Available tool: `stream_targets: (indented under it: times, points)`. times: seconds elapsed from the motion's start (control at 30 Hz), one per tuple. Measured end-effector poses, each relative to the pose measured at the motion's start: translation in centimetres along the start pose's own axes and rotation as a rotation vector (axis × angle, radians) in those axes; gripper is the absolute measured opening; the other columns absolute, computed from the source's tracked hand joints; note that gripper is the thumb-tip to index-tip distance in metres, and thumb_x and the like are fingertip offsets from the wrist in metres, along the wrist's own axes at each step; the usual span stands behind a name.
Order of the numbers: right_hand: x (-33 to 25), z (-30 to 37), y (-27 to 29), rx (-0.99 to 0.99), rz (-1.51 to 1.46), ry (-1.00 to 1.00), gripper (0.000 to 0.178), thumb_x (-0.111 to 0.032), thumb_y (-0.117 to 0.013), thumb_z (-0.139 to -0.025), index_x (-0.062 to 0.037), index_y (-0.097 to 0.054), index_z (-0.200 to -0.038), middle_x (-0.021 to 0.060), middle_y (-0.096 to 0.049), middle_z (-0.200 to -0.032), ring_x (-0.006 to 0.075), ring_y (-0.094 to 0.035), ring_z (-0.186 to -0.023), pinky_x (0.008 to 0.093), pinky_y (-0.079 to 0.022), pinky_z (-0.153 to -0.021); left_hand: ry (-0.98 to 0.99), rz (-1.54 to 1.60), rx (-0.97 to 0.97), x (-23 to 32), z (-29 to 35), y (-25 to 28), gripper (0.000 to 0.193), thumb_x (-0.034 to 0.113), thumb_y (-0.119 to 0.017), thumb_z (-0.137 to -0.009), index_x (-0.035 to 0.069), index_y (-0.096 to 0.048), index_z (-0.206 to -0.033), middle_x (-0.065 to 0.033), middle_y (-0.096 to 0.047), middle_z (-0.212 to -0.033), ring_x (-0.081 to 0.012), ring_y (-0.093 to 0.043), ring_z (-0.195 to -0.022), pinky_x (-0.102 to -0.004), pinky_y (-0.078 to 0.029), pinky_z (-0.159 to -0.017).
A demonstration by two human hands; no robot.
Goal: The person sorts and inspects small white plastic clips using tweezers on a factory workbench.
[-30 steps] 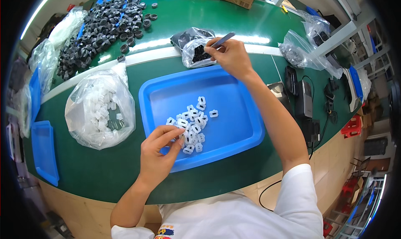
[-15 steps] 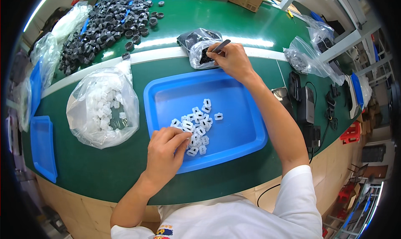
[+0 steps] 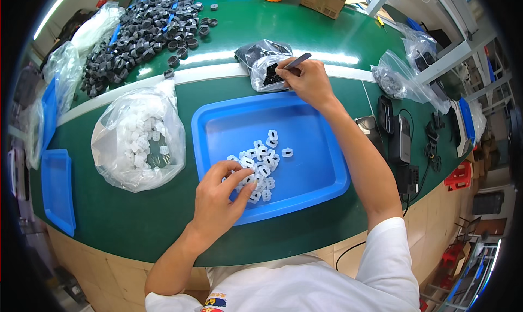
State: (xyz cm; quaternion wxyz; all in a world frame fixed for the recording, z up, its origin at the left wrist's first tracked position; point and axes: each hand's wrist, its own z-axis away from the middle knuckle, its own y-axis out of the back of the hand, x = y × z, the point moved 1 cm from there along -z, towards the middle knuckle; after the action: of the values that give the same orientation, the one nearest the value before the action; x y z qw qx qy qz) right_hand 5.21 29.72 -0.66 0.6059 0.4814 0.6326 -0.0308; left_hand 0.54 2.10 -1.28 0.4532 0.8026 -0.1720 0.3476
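My right hand [image 3: 310,84] grips a pair of grey tweezers [image 3: 299,59] at the mouth of a clear plastic bag [image 3: 255,67]. Small black parts [image 3: 272,75] lie inside that bag; the tweezers' tips are too small to make out. Over the blue tray [image 3: 342,182], my left hand [image 3: 217,195] hovers with thumb and forefinger apart beside a heap of small translucent white plastic pieces [image 3: 265,171]. Many of these have a dark slot in the middle. One white piece [image 3: 287,152] sits a little apart on the tray floor.
An opened clear bag [image 3: 106,162] of similar white pieces stands left of the tray. Black ring-shaped parts [image 3: 133,45] are heaped at the far left. Another blue tray [image 3: 57,189] is at the left edge. Black power adapters [image 3: 399,140] and cables lie on the right.
My left thumb and forefinger have parted from a pinch and shifted slightly right over the heap. My right hand stays at the bag with the tweezers, which have tilted slightly.
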Motion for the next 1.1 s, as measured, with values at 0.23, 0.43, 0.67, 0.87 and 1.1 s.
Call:
stream_targets:
  times: [0.23,0.43,0.67,0.87,1.1]
  points:
    - [0.1,0.6,-0.2,0.056,-0.193,-0.072,0.013,-0.01,-0.063,-0.081,0.0021,-0.065,-0.087,0.0067,-0.062,-0.062,0.0107,-0.059,-0.054,0.0237,-0.046,-0.05,0.032,0.071,0.035,0.4,0.0,2.2,0.019,0.004,-0.07,-0.072,0.002,-0.065,-0.091,-0.0102,-0.061,-0.091,-0.0217,-0.06,-0.077,-0.0289,-0.048,-0.068]
    - [-3.5,4.8,1.8,0.078,-0.398,-0.096,0.015,-0.01,-0.064,-0.082,0.0034,-0.063,-0.088,0.0076,-0.063,-0.067,0.0102,-0.057,-0.054,0.0223,-0.045,-0.049,0.228,-0.107,0.282,-3.4,-1.2,9.0,0.013,0.001,-0.06,-0.079,0.001,-0.064,-0.092,-0.0063,-0.063,-0.079,-0.0129,-0.056,-0.074,-0.0246,-0.041,-0.065]
    - [-7.6,11.3,1.3,0.008,-0.577,-0.116,0.01,-0.002,-0.064,-0.082,0.0054,-0.062,-0.088,0.0093,-0.063,-0.07,0.0109,-0.058,-0.055,0.0219,-0.048,-0.048,0.073,-0.423,-0.015,-7.8,-1.6,11.4,0.026,0.002,-0.063,-0.075,0.002,-0.063,-0.101,-0.011,-0.064,-0.098,-0.0253,-0.06,-0.083,-0.0333,-0.046,-0.076]
    - [-8.2,14.2,1.0,0.025,-0.639,-0.137,0.01,-0.001,-0.065,-0.081,0.0053,-0.062,-0.088,0.0097,-0.063,-0.07,0.0111,-0.058,-0.055,0.0215,-0.049,-0.048,0.11,-0.584,-0.18,-8.3,-1.8,10.6,0.024,0.001,-0.062,-0.074,0.002,-0.062,-0.098,-0.0115,-0.063,-0.099,-0.03,-0.059,-0.088,-0.0356,-0.047,-0.077]
    - [-8.0,15.4,-0.1,-0.009,-0.722,-0.175,0.011,-0.001,-0.065,-0.081,0.0048,-0.063,-0.089,0.0096,-0.063,-0.071,0.0107,-0.059,-0.056,0.0207,-0.048,-0.047,-0.063,-0.681,-0.047,-9.1,-1.3,9.5,0.021,0.004,-0.058,-0.078,0.005,-0.064,-0.098,-0.0098,-0.064,-0.093,-0.0269,-0.062,-0.081,-0.0347,-0.05,-0.07]
